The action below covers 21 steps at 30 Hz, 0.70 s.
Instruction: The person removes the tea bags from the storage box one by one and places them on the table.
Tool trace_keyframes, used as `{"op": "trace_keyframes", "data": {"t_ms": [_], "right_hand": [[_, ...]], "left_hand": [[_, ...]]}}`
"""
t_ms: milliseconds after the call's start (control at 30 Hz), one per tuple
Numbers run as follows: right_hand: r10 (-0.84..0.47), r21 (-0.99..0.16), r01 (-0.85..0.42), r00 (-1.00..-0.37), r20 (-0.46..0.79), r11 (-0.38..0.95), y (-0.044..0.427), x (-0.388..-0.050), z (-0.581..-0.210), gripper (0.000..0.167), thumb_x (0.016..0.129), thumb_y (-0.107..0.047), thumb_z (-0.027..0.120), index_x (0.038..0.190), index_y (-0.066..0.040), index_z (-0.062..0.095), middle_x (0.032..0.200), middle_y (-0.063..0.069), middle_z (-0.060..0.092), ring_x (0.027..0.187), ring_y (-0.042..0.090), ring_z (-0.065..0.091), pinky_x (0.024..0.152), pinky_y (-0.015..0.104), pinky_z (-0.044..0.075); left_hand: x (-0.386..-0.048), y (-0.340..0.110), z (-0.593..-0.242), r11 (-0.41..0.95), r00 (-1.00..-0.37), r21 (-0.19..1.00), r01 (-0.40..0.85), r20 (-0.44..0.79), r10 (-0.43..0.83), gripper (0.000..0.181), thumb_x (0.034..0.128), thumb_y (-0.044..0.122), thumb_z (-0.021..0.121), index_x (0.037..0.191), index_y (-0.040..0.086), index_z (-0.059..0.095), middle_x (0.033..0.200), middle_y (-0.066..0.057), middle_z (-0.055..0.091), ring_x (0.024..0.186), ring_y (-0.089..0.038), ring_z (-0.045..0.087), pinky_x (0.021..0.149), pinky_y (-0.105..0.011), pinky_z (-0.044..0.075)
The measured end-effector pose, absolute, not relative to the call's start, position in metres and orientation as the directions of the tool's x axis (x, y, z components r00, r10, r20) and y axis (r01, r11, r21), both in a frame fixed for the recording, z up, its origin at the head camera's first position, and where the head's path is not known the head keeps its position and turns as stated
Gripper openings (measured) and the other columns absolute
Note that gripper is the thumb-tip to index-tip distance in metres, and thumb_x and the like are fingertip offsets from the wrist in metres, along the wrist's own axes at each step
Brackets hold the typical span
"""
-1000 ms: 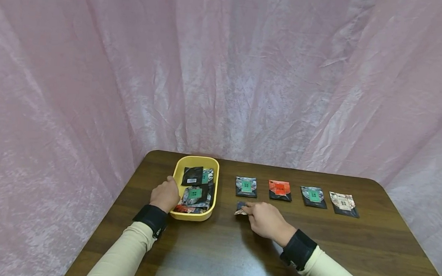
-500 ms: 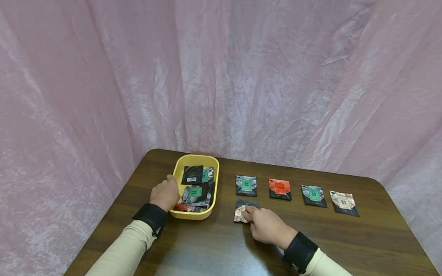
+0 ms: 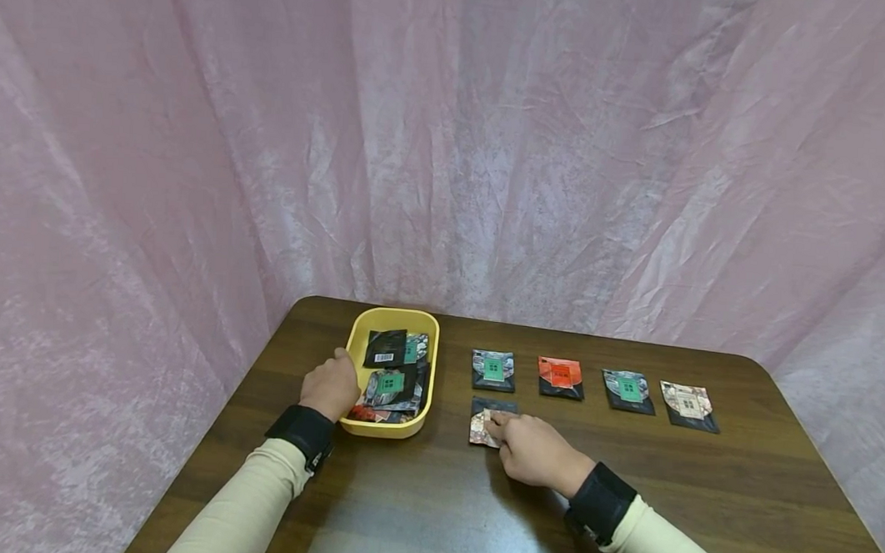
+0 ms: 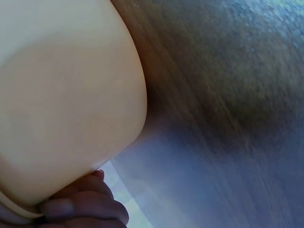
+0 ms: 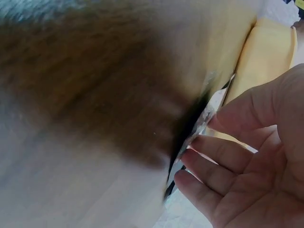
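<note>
The yellow basket (image 3: pixel 388 431) stands at the left of the table, with several packets inside, a black one (image 3: pixel 385 349) near its back. My left hand (image 3: pixel 330 385) grips its left rim; in the left wrist view the fingers (image 4: pixel 90 202) curl at the rim beside the basket wall (image 4: pixel 71 109). Right of the basket, a cream-and-dark packet (image 3: pixel 479 429) lies flat, partly covered by my right hand (image 3: pixel 537 451). In the right wrist view this hand (image 5: pixel 251 161) has its fingers extended, the tips touching the packet (image 5: pixel 197 124).
Behind the right hand a row of packets lies spaced apart: a green-labelled one (image 3: pixel 493 371), a red one (image 3: pixel 561 378), another green-labelled one (image 3: pixel 628 392) and a cream one (image 3: pixel 689 406). A pink curtain (image 3: pixel 449 143) hangs behind the wooden table (image 3: pixel 739 492).
The cream-and-dark packet, earlier mostly hidden under my right fingers, now shows more and lies flat. My right hand has shifted slightly toward the table's front. The left hand keeps its place.
</note>
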State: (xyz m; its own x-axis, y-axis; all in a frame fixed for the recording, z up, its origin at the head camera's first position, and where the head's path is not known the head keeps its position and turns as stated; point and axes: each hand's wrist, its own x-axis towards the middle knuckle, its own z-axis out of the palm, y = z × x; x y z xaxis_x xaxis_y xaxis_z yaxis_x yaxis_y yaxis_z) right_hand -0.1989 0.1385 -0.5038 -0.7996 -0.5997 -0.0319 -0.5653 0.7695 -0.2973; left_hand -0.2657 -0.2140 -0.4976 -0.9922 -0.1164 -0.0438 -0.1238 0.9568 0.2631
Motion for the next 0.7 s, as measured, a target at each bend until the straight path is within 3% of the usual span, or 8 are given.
{"op": "trace_keyframes", "data": {"t_ms": [67, 133, 500, 700], "right_hand": [[-0.6, -0.287, -0.568, -0.799, -0.029, 0.771, 0.1383, -0.1989, -0.5041, 0.045, 0.095, -0.001, 0.061, 0.14, 0.001, 0.067, 0.15, 0.025, 0.063, 0.13, 0.042, 0.068, 0.088, 0.041, 0.059], [-0.598, -0.292, -0.564, -0.801, -0.035, 0.772, 0.1381, -0.199, -0.5044, 0.045, 0.096, -0.002, 0.061, 0.14, 0.001, 0.066, 0.151, 0.026, 0.062, 0.135, 0.044, 0.064, 0.093, 0.046, 0.06], [-0.637, -0.263, -0.607, -0.77, -0.038, 0.749, 0.1381, -0.2019, -0.499, 0.04, 0.106, -0.015, 0.062, 0.142, 0.0, 0.066, 0.15, 0.026, 0.062, 0.137, 0.043, 0.064, 0.111, 0.056, 0.053], [-0.63, -0.294, -0.587, -0.773, -0.072, 0.754, 0.1369, -0.2011, -0.4966, 0.05, 0.107, -0.022, 0.062, 0.15, 0.003, 0.057, 0.157, 0.03, 0.053, 0.149, 0.049, 0.05, 0.121, 0.06, 0.043]], "left_hand": [[-0.2658, -0.2137, -0.4977, 0.955, -0.991, 0.266, -0.13, -0.052, -0.12, 0.036, 0.0948, 0.017, 0.07, 0.114, -0.006, 0.05, 0.098, -0.025, 0.069, 0.083, -0.038, 0.072, 0.077, -0.057, 0.06], [-0.2663, -0.2141, -0.4983, 0.955, -0.991, 0.267, -0.131, -0.054, -0.121, 0.036, 0.095, 0.017, 0.07, 0.115, -0.006, 0.05, 0.098, -0.025, 0.069, 0.083, -0.038, 0.071, 0.078, -0.057, 0.06], [-0.2657, -0.2146, -0.498, 0.953, -0.991, 0.273, -0.136, -0.056, -0.125, 0.037, 0.0946, 0.016, 0.069, 0.117, -0.007, 0.05, 0.1, -0.026, 0.069, 0.083, -0.039, 0.071, 0.079, -0.058, 0.06], [-0.2675, -0.215, -0.5001, 0.952, -0.989, 0.27, -0.146, -0.075, -0.13, 0.04, 0.0945, 0.019, 0.072, 0.118, -0.006, 0.05, 0.098, -0.023, 0.068, 0.08, -0.035, 0.069, 0.078, -0.055, 0.061]]}}
